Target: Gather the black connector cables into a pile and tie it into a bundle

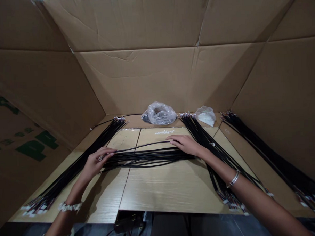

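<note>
Creased cardboard walls [145, 80] stood around a smooth, pale table [171, 190]. At the sides, three long bundles of black cable [86, 152] looked already gathered; the middle bundle [148, 156], lying loosely crosswise, seemed not yet finished. Above it, the left hand [98, 160] pinched one thin, round cable [145, 144], fingers nearly closed; the right hand [186, 144], loosely curved, lightly held it by the fingertips.

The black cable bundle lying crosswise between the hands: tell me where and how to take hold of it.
Best, I think, around the middle of the black cable bundle, coming down from above and the near side. Its strands spread loosely on the table, so a wide grasp should gather them; the middle lies uncovered between the left hand and right hand.
</note>
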Tool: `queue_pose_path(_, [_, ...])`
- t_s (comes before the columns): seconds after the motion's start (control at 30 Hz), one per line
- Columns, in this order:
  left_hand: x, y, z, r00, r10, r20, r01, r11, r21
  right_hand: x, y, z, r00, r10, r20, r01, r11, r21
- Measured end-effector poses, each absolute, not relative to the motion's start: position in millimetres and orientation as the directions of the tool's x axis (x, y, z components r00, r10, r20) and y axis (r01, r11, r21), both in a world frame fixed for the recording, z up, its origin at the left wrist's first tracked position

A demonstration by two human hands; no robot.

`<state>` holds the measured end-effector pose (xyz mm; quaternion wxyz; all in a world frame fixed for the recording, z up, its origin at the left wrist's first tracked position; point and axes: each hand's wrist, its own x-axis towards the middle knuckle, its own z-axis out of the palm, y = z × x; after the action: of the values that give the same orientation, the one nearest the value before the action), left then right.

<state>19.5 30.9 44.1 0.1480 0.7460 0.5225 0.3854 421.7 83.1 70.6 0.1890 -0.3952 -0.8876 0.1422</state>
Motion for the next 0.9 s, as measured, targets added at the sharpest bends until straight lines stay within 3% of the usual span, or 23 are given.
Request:
queue_pose_path(0.23, [0.1, 13.9, 30.2, -0.124, 0.904, 0.409, 0.706, -0.209, 0.676, 464.3, 81.9, 57.9, -0.589, 0.796, 0.139, 0.752, 0.603, -0.266])
queue_pose_path(0.37, [-4.3, 11.4, 24.5, -0.163, 0.865, 0.475, 0.762, -0.196, 0.617, 482.1, 80.3, 47.0, -0.558, 0.817, 0.146, 0.789, 0.577, -0.212])
queue_pose_path(0.6, [-16.0, 16.1, 30.1, -0.104, 0.894, 0.436, 0.821, -0.170, 0.545, 496.0, 80.2, 25.4, -0.531, 0.821, 0.210, 0.778, 0.571, -0.264])
queue_pose_path(0.9, [-11.6, 12.8, 28.4, -0.204, 0.912, 0.356, 0.782, -0.067, 0.619, 499.5, 81.1, 8.4, -0.524, 0.813, 0.253, 0.747, 0.581, -0.323])
